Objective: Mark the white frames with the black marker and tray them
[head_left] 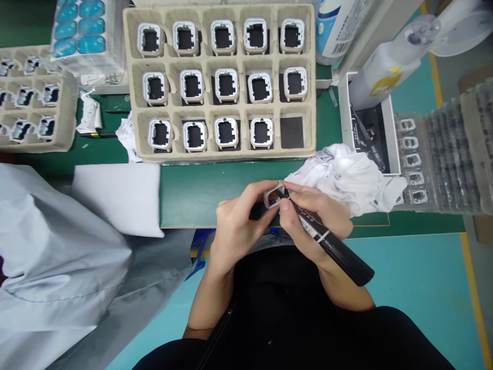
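At the green tabletop [192, 190] edge, the left hand [234, 226] pinches a small white frame [274, 196] while the right hand [316, 216] grips a black marker [335, 249] against it, a white cloth [346, 177] at two o'clock.

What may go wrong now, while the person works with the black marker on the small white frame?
1. The left hand pinches the white frame only at its edges, at the table edge; it might slip and fall to the floor.
2. The marker in the right hand could stray and stain the frame or the white cloth beside it.
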The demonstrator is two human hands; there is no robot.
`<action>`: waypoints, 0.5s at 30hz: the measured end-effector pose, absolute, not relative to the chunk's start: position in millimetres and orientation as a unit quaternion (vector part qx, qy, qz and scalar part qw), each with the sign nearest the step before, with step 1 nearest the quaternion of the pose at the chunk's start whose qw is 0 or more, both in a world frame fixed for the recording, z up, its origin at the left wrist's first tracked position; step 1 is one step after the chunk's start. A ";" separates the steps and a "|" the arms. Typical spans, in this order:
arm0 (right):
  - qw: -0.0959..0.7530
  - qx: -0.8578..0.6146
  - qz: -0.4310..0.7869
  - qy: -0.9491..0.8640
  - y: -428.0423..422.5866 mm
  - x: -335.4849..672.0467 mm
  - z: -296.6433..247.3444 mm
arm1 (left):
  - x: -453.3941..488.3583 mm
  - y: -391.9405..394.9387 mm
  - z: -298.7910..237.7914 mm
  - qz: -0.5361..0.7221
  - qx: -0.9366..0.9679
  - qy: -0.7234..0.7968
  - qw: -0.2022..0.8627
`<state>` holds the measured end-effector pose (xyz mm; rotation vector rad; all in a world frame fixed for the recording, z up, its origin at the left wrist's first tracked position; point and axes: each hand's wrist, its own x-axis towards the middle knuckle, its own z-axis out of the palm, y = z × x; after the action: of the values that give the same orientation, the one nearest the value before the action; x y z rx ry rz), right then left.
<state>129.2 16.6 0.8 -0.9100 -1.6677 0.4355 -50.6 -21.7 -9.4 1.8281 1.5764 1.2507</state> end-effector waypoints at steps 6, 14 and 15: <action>0.578 -0.350 0.166 -0.719 19.8 125.5 1.0 | -49.3 -22.7 -10.3 0.449 0.655 0.574 0.196; 0.581 -0.364 0.180 -0.705 18.8 125.4 0.6 | -47.8 -22.0 -9.8 0.459 0.653 0.570 0.195; 0.582 -0.366 0.184 -0.702 18.8 125.8 0.1 | -47.8 -21.8 -9.7 0.456 0.651 0.573 0.199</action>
<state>125.8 18.8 0.1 -0.8555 -1.6398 0.4293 -47.8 -21.8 -9.7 1.8217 1.6018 1.2743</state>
